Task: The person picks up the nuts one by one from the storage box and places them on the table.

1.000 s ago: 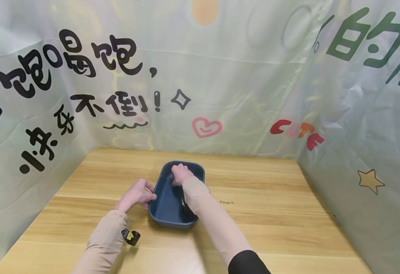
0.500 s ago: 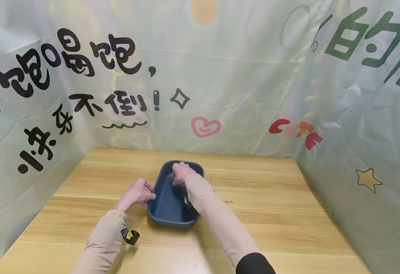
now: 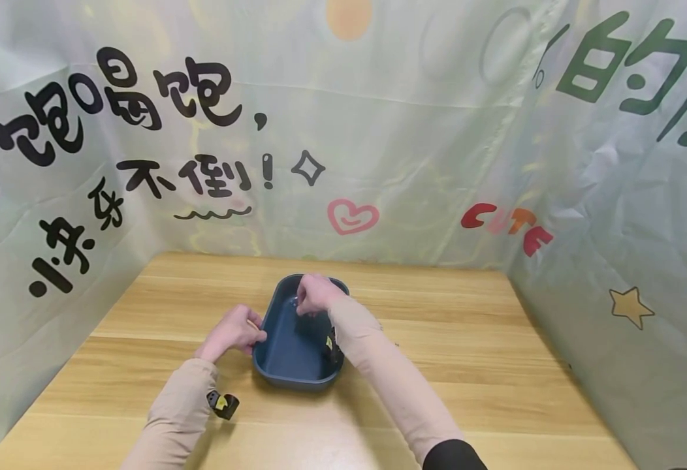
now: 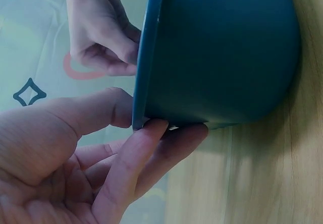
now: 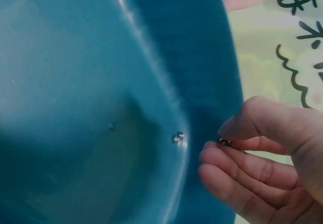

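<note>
A dark blue rectangular tub [image 3: 287,349] with rounded corners stands on the table. My left hand [image 3: 238,331] grips its left rim, thumb on the inner side and fingertips [image 4: 154,129] under the outer lip. Over the tub's far end is my right hand [image 3: 315,295]. Between its thumb and forefinger it pinches a tiny nut-like metal piece [image 5: 223,142], partly hidden by the fingers. Similar shiny metal pieces [image 5: 179,137] lie together inside, where the tub's floor meets its wall.
The wooden table [image 3: 449,365] runs back to a printed cloth wall [image 3: 414,163], with more cloth at both sides. A black wrist strap [image 3: 223,405] hangs at my left sleeve [image 3: 181,408]. My right sleeve [image 3: 390,382] crosses the tub's right rim.
My right hand has lifted slightly, the metal piece between its fingers, and the right forearm has shifted right. It now covers nearly all of the small row of pieces on the table. The left hand stays put.
</note>
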Demonstrator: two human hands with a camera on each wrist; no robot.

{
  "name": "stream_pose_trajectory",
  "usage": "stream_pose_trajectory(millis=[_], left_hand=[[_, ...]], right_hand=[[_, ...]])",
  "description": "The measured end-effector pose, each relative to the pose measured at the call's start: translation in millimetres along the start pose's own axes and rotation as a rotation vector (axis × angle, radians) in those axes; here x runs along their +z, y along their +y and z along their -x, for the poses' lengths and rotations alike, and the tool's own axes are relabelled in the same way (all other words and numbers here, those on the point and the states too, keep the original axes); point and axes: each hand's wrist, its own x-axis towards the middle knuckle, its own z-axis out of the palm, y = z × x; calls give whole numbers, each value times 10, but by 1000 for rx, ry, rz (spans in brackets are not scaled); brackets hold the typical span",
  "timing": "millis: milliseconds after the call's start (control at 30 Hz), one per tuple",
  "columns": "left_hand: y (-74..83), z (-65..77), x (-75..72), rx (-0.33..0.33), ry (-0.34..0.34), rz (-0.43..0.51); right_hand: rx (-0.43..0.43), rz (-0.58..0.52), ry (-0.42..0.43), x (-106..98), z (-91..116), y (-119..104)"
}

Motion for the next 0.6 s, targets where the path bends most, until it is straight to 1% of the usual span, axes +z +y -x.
stream_pose_trajectory(millis=[233, 333, 433, 600], left_hand=[[18, 7, -8, -14, -3, 2], [24, 7, -9, -24, -10, 3], [33, 5, -6, -38, -4, 1], [31, 4, -5, -35, -5, 0]], right_hand=[[-99, -116, 23, -89, 95, 78], [-138, -157, 64, -123, 153, 95], [-179, -171, 116, -142, 225, 114], [-239, -182, 198, -151, 386, 166]])
